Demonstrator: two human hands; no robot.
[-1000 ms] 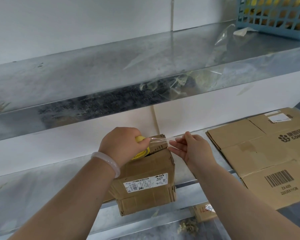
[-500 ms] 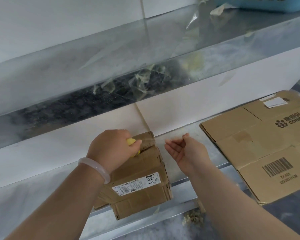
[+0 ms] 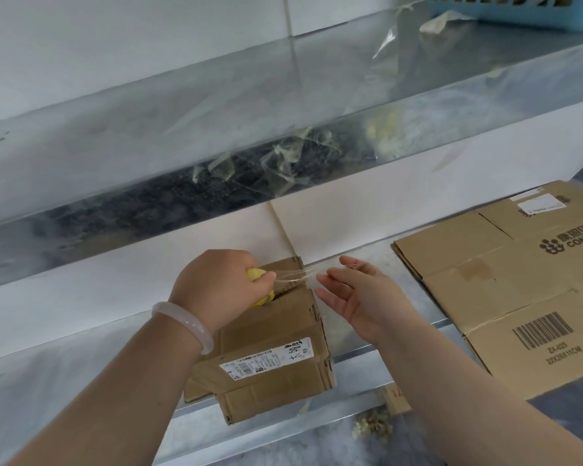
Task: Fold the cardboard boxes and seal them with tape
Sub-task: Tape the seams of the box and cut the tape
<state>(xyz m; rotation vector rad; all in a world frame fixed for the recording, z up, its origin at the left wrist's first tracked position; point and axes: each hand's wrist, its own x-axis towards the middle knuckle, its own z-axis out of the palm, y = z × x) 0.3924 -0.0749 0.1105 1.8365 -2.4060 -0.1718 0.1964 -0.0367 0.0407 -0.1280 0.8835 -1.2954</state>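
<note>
Box (image 3: 270,334) overhangs shelf edge (image 3: 360,363), gap before flat cardboard (image 3: 505,290); worn, labelled; left hand (image 3: 216,284) clamps tape roll (image 3: 255,274), right hand (image 3: 360,294) fingers spread

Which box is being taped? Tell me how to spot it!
Look at the lower metal shelf. A big flat cardboard sheet lies on its right; left of it, under the left hand gripping a yellow tape roll, sits the small box. Only it is folded up, with a handwritten white label.
</note>
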